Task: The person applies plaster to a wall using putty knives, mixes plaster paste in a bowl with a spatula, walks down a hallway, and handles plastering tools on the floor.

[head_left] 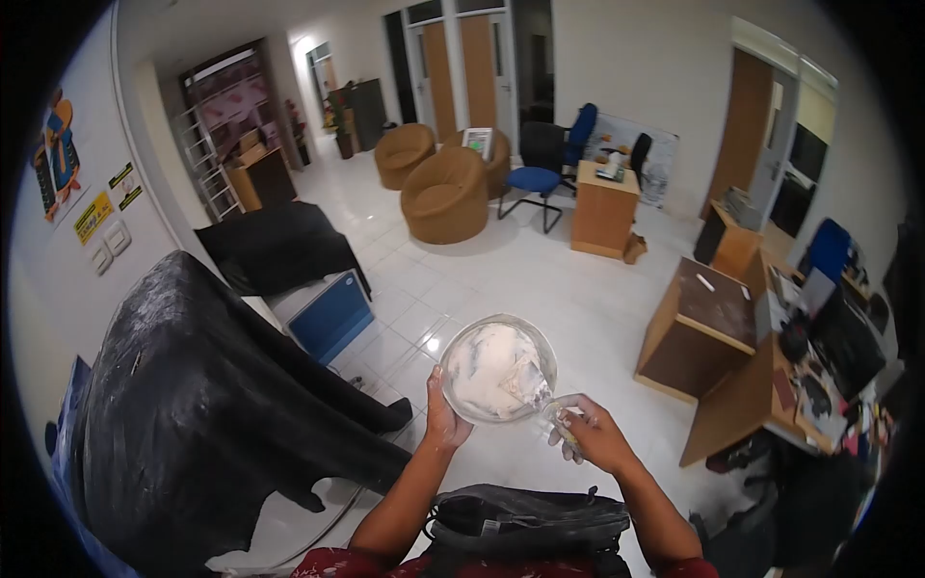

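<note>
A round bowl (553,358) with pale, pasty material (489,361) inside is held up in front of the body. My left hand (445,412) grips the bowl's lower left side, with the thumb up along its wall. At the bowl's lower right, my right hand (584,430) is closed round the handle of a scraper (536,387), whose blade rests in the material. Whitish residue covers the fingers of my right hand. Below the bowl, a black bag (525,520) lies against the body.
Black sheeting (193,414) drapes a large object at the left, near a blue panel (332,318). Brown armchairs (445,197), a blue-seated chair (533,180) and a small desk (604,207) stand ahead. A wooden cabinet (699,332) and a cluttered desk (742,405) are at the right.
</note>
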`<state>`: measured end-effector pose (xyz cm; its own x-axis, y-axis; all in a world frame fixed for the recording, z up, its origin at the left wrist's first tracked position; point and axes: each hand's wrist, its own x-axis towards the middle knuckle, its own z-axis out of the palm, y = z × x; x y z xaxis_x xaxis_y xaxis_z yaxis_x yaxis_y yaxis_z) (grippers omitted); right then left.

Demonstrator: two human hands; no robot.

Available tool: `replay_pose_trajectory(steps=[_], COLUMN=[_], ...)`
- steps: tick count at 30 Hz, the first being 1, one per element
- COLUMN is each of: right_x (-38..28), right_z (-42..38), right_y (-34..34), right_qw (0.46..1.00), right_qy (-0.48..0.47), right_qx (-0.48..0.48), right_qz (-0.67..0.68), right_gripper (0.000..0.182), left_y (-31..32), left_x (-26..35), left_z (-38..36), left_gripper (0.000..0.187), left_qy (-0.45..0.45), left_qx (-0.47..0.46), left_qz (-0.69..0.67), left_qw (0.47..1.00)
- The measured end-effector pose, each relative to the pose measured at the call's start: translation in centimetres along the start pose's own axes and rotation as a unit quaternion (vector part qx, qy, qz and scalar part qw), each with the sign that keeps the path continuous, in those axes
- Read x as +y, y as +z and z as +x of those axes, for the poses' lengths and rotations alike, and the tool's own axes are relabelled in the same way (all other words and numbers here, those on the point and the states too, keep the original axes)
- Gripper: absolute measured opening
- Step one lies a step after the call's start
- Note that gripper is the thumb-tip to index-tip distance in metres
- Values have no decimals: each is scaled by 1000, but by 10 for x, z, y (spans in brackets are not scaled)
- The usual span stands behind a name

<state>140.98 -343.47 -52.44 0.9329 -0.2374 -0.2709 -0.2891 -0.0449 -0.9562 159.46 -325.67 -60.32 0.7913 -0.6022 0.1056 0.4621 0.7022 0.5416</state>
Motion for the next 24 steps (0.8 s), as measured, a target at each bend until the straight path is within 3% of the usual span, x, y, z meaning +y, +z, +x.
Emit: replay_pose_trajectory(steps=[5,8,11,14,17,21,24], right_x=[-23,-37,-61,-68,-93,-117,-128], right_z=[97,162,229,313,407,513,592], right_y=[-39,-57,-64,-57,-46,-48,-49], right_qw=[994,994,982,975,959,958,952], right_qy=[-100,-102,-113,-217,-250,-259,-294], right_qx=[-9,-45,-72,44,128,120,89], right_qz=[-45,14,130,24,44,25,14], right_gripper=[38,43,42,36,32,29,27], left_y=[-18,-33,-56,-73,-93,-114,-131], left_x=[-3,-5,2,12,32,77,109], left_z=[74,122,180,246,324,414,473], left_gripper=[59,56,55,50,45,40,49], left_qy=[49,93,77,67,73,67,60], left_qx=[98,112,126,135,129,132,118], left_qz=[-16,-6,-32,-7,42,55,97], left_qw=[994,989,988,989,988,987,986])
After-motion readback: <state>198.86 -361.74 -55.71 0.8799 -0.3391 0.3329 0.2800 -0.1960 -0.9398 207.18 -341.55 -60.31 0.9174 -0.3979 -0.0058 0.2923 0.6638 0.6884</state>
